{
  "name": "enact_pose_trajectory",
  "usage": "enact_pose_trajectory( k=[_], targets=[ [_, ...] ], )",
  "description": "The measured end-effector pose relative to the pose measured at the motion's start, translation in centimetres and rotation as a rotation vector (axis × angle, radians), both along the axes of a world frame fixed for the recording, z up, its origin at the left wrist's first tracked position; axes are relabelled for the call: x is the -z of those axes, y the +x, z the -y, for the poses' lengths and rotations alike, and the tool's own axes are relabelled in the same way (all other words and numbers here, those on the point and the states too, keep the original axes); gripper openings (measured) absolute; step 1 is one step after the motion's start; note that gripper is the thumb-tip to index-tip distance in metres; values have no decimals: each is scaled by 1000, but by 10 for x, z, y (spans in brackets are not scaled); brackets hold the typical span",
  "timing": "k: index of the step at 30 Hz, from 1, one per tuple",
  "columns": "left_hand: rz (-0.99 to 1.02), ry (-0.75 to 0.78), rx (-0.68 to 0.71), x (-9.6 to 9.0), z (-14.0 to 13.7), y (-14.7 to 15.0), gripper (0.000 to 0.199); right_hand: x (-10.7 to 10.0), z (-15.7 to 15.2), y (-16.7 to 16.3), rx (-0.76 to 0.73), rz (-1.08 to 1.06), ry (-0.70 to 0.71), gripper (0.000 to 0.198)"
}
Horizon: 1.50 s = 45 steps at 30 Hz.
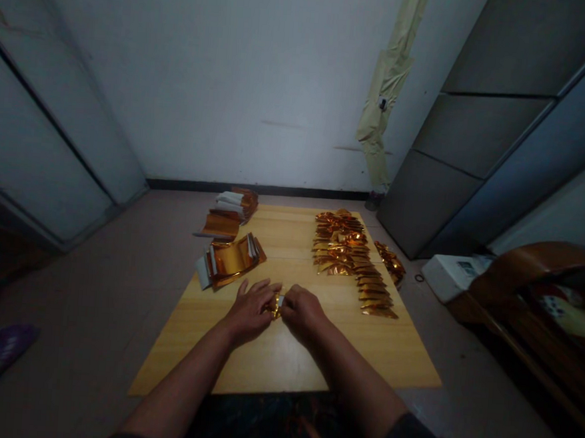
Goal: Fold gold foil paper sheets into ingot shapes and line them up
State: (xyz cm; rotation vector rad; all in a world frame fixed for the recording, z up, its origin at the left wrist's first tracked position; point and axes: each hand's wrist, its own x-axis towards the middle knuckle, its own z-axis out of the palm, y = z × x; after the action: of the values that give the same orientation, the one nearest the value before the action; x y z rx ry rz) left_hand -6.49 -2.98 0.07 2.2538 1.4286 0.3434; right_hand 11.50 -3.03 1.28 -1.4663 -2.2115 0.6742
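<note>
Between my two hands, over the middle of the wooden table, is a small piece of gold foil paper with a pale patch showing. My left hand has its thumb and fingertips on the paper's left side, some fingers stretched forward. Curled fingers of my right hand pinch its right side. Most of the paper is hidden by the fingers. Ahead and to the left lies a curved stack of gold foil sheets with grey-white backs. Rows of folded gold foil pieces overlap one another on the right.
Another pile of foil sheets sits at the table's far left corner. More folded foil pieces are beyond the right edge of the wooden table. A white box and a grey refrigerator stand to the right, a wall behind.
</note>
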Motion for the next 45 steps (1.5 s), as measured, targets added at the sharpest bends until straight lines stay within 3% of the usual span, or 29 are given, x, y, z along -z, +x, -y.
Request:
enact_pose_trajectory(
  k=[10, 14, 20, 28, 34, 41, 45],
  targets=[
    [10, 1, -1, 3, -1, 0, 27, 0, -4, -3, 39, 77, -16, 15],
    [20, 9, -3, 7, -2, -1, 39, 0, -3, -4, 55, 58, -23, 12],
    [16, 13, -3, 8, -3, -1, 36, 11, -4, -2, 91, -91, -30, 9],
    [17, 15, -20, 6, -1, 1, 32, 17, -3, 4, 113, -245, -5, 22],
    [18, 18, -15, 8, -3, 0, 21, 15, -2, 4, 92, -170, -19, 19],
    [35, -39, 21, 2, -8, -5, 14, 11, -1, 12, -172, 51, 192, 22],
    [65, -84, 40, -3, -13, -8, 10, 4, 7, 12, -194, 205, 218, 18]
  ],
)
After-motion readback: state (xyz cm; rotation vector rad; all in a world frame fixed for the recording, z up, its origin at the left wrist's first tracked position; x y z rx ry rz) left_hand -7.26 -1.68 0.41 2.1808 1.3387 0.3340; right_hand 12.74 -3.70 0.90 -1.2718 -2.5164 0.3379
